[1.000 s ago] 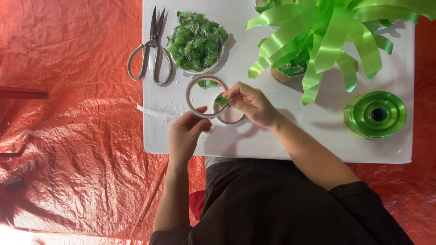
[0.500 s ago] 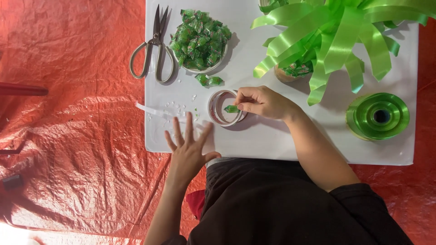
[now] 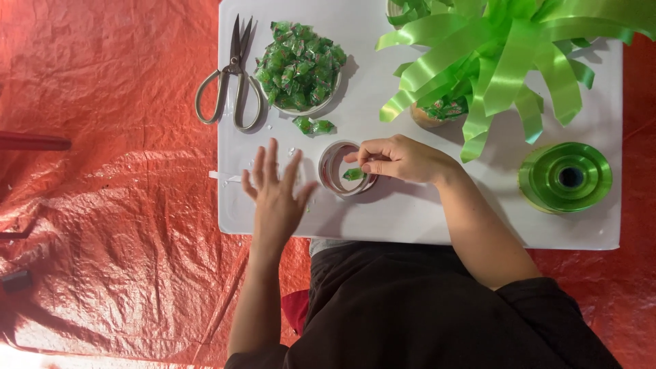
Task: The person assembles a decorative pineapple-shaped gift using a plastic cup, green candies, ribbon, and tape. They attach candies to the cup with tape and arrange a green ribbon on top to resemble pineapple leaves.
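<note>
Now right hand (image 3: 400,158) pinching a green candy (image 3: 353,175) over the tape roll (image 3: 345,168) mid-counter; left hand (image 3: 277,195) spread flat, holding nothing. Could stick crooked if pressed carelessly.

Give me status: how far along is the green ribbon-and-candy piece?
Done: the ribbon piece already has many green loops, with some wrapped candies at its base. In hand: the right hand holds a small green candy at the tape roll; the left hand is spread flat on the white board. Left: a full bowl of candies and a ribbon spool.
</note>
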